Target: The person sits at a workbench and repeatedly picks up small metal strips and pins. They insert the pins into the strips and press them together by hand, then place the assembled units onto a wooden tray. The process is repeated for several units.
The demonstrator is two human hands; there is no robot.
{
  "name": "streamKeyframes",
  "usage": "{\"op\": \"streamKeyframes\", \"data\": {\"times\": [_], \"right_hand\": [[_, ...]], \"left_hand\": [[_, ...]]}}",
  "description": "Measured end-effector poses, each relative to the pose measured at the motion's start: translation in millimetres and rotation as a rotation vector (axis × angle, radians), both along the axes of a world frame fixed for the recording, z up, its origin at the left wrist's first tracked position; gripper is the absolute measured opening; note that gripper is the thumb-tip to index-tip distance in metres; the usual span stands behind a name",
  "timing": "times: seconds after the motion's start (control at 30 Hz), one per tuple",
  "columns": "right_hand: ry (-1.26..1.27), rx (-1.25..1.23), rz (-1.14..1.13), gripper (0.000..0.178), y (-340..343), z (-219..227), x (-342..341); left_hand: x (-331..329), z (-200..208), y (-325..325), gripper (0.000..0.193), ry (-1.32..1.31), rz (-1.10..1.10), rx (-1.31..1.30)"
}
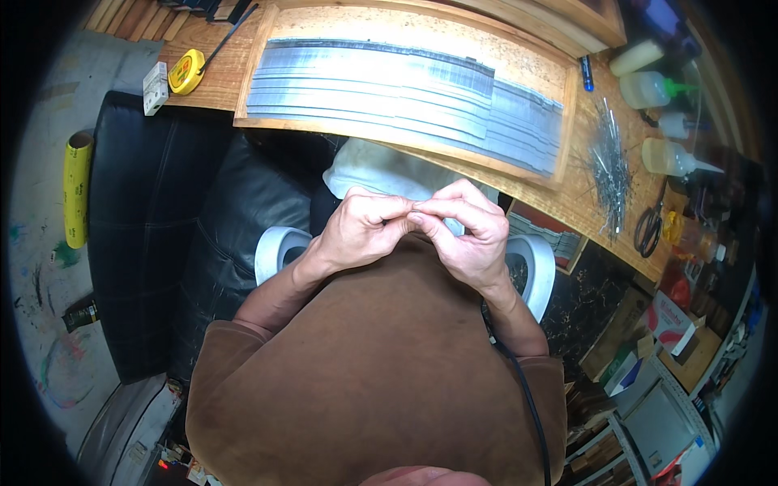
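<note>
My left hand point(358, 231) and my right hand point(472, 233) meet in front of my chest, short of the table edge. Both are closed, thumb and fingertips pinched together, and the fingertips of the two touch or nearly touch. Whatever lies between them is too small or too hidden to make out. Beyond the hands, a shallow wooden tray point(569, 121) on the table holds overlapping rows of thin grey strips point(389, 89). To its right lies a loose heap of thin dark wire-like pieces point(609, 166).
Black-handled scissors point(648, 231) and squeeze bottles point(666, 155) stand along the table's right side, near a blue marker point(586, 74). At the far left are a yellow tape measure point(187, 71) and a small white box point(155, 89). A black sofa point(150, 235) fills the left.
</note>
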State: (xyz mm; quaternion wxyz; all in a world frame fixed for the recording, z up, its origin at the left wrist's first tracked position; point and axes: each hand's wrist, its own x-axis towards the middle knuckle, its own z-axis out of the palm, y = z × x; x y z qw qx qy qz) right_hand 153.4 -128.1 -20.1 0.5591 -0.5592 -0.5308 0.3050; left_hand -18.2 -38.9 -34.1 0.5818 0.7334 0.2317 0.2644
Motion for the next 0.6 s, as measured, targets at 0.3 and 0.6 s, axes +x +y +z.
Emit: {"op": "streamKeyframes", "data": {"times": [0.3,0.6], "right_hand": [[-0.02,0.011,0.025,0.018,0,1,1],[-0.096,-0.054,-0.001,0.013,-9,30,32]], "left_hand": [[-2,1,-1,0.015,0.01,0.008,0.021],[11,9,-6,0.022,-0.007,0.04,0.001]]}}
